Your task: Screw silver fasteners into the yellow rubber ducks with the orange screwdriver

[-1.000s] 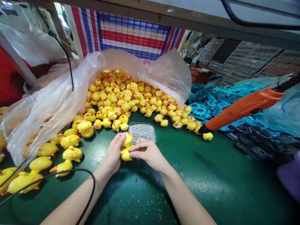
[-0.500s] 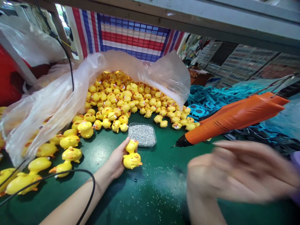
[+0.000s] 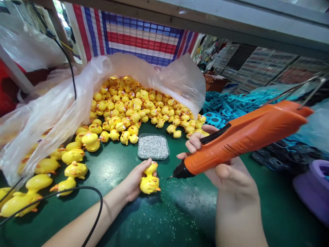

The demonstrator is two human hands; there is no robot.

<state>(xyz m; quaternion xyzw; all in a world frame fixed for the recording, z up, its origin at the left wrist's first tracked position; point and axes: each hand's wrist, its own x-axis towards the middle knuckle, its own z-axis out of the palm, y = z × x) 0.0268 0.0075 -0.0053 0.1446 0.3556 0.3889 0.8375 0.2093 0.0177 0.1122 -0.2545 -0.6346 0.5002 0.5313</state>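
Note:
My left hand (image 3: pixel 137 181) is closed around a yellow toy duck (image 3: pixel 149 179) with orange markings, held over the green table (image 3: pixel 123 219). My right hand (image 3: pixel 231 178) wraps round an orange electric screwdriver (image 3: pixel 246 137), its fingers curling over the far side by the black lever. The screwdriver hangs from a metal hook and slants down to the left. Its black nose and thin bit (image 3: pixel 171 177) point toward the duck, a short gap apart. Just beyond my left hand stands a clear plastic tray (image 3: pixel 153 158) full of small silvery screws.
A heap of yellow ducks (image 3: pixel 138 103) spills from a translucent plastic bag (image 3: pixel 64 99). More ducks lie at the left. A black cable (image 3: pixel 100 195) loops over my left forearm. Turquoise parts (image 3: pixel 226 109) are piled at the right, near a purple round object (image 3: pixel 311 192).
My right hand has moved left and up from below the screwdriver and taken hold of it. The screwdriver's tip has shifted left and down. The duck has moved slightly right and down.

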